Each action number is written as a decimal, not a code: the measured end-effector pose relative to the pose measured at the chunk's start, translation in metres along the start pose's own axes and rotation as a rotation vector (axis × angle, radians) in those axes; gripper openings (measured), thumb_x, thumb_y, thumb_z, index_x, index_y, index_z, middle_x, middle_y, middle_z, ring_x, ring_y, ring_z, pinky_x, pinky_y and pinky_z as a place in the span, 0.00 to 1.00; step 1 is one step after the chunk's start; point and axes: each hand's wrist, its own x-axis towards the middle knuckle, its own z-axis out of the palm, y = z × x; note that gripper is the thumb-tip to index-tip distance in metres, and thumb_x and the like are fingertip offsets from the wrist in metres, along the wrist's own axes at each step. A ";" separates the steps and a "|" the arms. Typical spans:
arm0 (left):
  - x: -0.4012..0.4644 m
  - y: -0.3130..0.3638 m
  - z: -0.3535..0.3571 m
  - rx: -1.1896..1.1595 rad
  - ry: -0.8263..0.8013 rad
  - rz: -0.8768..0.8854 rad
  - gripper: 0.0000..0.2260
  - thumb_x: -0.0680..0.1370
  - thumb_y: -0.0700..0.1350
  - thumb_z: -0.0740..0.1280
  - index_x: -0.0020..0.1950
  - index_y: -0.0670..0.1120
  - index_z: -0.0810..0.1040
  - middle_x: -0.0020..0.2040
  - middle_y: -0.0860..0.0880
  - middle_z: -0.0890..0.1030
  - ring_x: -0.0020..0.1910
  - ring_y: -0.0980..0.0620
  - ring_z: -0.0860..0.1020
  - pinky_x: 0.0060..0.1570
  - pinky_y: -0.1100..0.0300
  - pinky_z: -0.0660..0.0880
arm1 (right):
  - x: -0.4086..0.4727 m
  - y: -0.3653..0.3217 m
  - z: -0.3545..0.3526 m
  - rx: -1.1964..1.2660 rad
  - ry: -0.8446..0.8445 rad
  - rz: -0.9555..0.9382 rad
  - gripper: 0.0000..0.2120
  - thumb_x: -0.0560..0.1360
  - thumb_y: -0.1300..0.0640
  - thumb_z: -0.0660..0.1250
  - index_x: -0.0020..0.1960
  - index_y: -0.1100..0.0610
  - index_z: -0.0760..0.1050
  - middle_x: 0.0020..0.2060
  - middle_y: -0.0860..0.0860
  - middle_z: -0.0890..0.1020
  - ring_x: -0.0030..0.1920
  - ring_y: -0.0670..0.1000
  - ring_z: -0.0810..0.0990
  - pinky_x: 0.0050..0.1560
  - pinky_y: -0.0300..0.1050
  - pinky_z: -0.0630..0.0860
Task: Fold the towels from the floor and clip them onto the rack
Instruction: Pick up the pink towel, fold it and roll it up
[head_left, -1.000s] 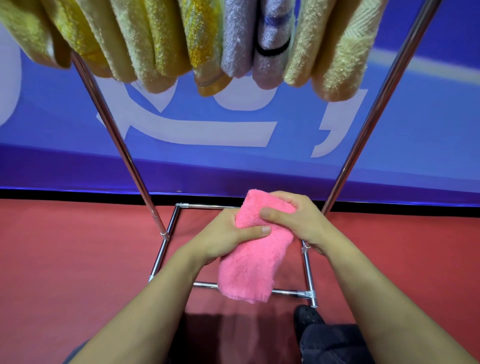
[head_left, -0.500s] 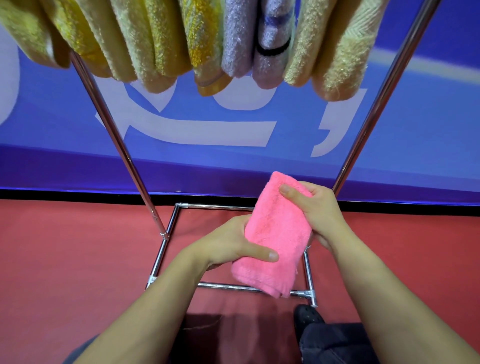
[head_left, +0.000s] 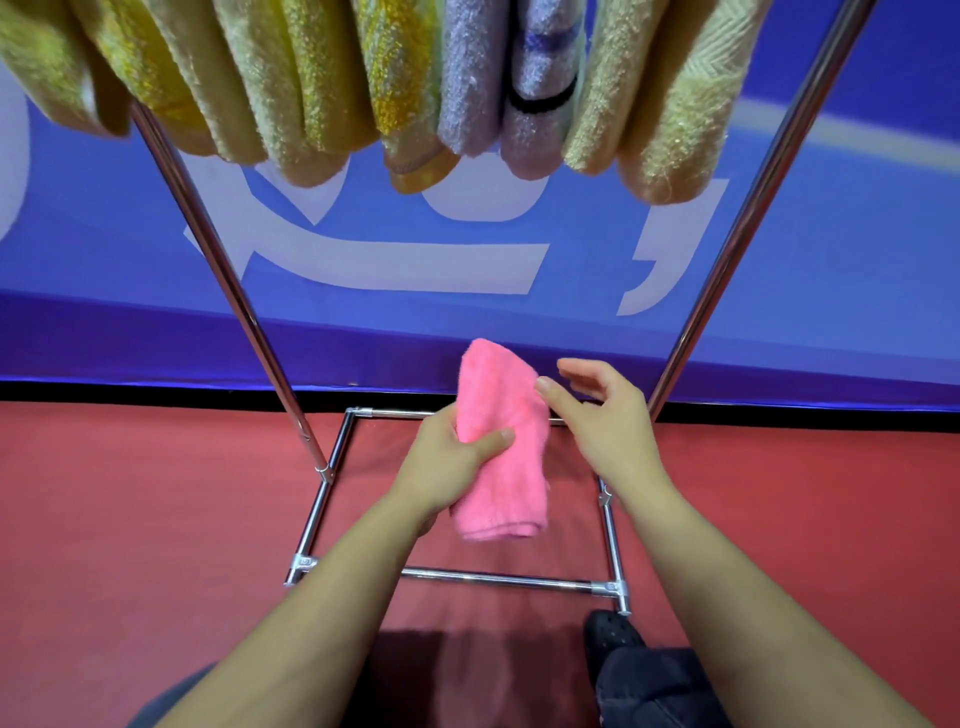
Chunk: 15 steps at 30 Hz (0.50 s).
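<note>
Folded pink terry towel (head_left: 498, 441) — pinched upright at mid-length in the left hand (head_left: 447, 467) to keep its fold; right hand (head_left: 605, 415) just beside it, fingers spread, empty — below the hung towels (head_left: 415, 78).

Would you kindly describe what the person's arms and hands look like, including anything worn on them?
Both forearms are bare right down to the bottom edge of the picture, with no sleeve or cuff in sight. The left hand and the right hand wear no gloves, and no rings, watch or bracelet show. The fingernails are short and unpainted. No markings appear on either arm.
</note>
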 end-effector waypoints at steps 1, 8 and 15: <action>0.003 -0.002 0.000 0.043 0.088 0.019 0.12 0.76 0.40 0.75 0.59 0.45 0.82 0.51 0.49 0.87 0.52 0.48 0.85 0.53 0.49 0.81 | -0.003 -0.001 0.004 -0.005 -0.011 0.003 0.15 0.74 0.51 0.76 0.58 0.55 0.82 0.53 0.45 0.85 0.52 0.41 0.83 0.53 0.34 0.76; -0.001 -0.002 0.011 0.214 0.086 0.162 0.15 0.76 0.42 0.72 0.62 0.53 0.78 0.53 0.56 0.85 0.54 0.55 0.83 0.54 0.56 0.78 | -0.023 0.003 0.039 0.132 -0.281 0.187 0.16 0.79 0.47 0.69 0.63 0.53 0.79 0.54 0.48 0.87 0.55 0.44 0.84 0.65 0.56 0.78; -0.010 0.014 0.012 -0.115 -0.124 0.130 0.20 0.80 0.44 0.61 0.73 0.50 0.74 0.63 0.50 0.83 0.64 0.52 0.80 0.64 0.55 0.76 | -0.027 -0.005 0.033 0.116 -0.180 0.030 0.08 0.82 0.55 0.65 0.57 0.52 0.82 0.48 0.49 0.88 0.51 0.49 0.87 0.58 0.57 0.81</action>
